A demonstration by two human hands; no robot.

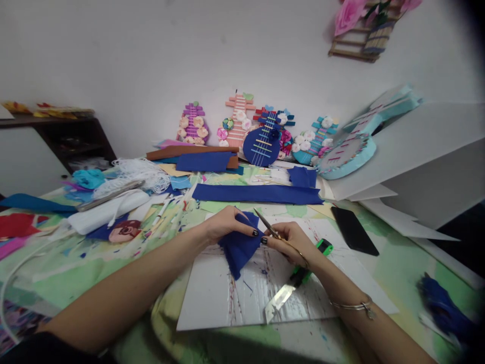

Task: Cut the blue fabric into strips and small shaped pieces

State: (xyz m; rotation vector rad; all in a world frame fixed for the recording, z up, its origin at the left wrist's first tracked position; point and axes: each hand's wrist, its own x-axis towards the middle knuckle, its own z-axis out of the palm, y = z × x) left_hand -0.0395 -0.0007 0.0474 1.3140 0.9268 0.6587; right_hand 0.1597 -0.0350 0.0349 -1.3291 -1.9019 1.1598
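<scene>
My left hand point(230, 225) grips a folded piece of dark blue crepe paper point(240, 248) over a white board. The piece narrows to a ragged lower tip. Close on its right, my right hand point(290, 241) holds scissors point(264, 221), gold at the handle, with the blades pointing up and to the left. Its thumb is at the right edge of the blue piece; whether it touches is unclear. Below the right hand a utility knife point(281, 299) with a green and black handle lies on the white board point(204, 303), its wide blade bared.
Behind the board lies a long blue strip point(257, 193). A black phone point(354, 230) rests to the right, near large leaning white sheets point(409, 151). White cord point(140, 174) and paper scraps crowd the left. Decorated paper lutes point(262, 144) stand along the wall.
</scene>
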